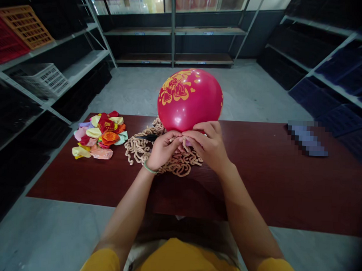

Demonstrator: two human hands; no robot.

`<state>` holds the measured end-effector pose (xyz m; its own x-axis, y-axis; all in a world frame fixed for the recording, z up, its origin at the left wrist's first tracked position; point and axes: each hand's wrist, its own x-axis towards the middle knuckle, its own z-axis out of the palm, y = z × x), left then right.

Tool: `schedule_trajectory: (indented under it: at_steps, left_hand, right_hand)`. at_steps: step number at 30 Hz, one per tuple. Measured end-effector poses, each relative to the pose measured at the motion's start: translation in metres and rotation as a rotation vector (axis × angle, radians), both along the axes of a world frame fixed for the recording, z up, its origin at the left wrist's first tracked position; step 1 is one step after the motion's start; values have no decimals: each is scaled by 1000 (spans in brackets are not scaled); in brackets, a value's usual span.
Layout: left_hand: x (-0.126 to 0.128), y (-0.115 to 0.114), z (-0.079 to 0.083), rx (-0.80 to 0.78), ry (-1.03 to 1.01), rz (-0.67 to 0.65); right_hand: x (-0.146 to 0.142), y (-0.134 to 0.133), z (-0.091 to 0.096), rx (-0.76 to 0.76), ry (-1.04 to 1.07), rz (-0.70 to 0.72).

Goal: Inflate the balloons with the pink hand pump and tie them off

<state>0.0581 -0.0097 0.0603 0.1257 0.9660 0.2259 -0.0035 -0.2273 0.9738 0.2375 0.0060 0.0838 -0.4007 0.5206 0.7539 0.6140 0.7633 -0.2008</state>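
Note:
An inflated red balloon (194,98) with yellow printed figures and hearts stands just beyond my fingers, its neck end toward me. My left hand (164,150), with a pale green bangle at the wrist, is closed in a pinch under the balloon, and a bit of beige cord shows at its fingertips. My right hand (210,144) pinches beside it, thumb and fingers meeting the left at the neck, where cord shows too. The neck is mostly hidden by my fingers. Below lies a tangled pile of beige cord (179,169).
Flat colourful balloons (101,134) lie heaped on the left of the dark red table (265,183). A black pointed object (146,137) rests on the cord pile. A blurred-out item (308,139) lies at right. Shelves (209,31) with crates surround the table.

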Motion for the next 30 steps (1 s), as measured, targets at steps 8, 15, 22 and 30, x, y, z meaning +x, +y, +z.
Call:
schedule_trajectory:
  at_steps: [8,15,22,30]
  left_hand:
    - [4,-1,-3,118,-44,85]
    - [6,-1,-6,172,-36,195]
    - [8,-2,-7,177,41,345]
    - [8,1,-14,197,91,455]
  right_hand:
    - [-5,-3,-5,106,-42,-61]
    - [-3,-2,-5,171,-69,-136]
    - [-3,-1,-5,191,-144,-143]
    - [0,6,-12,196,-153,-117]
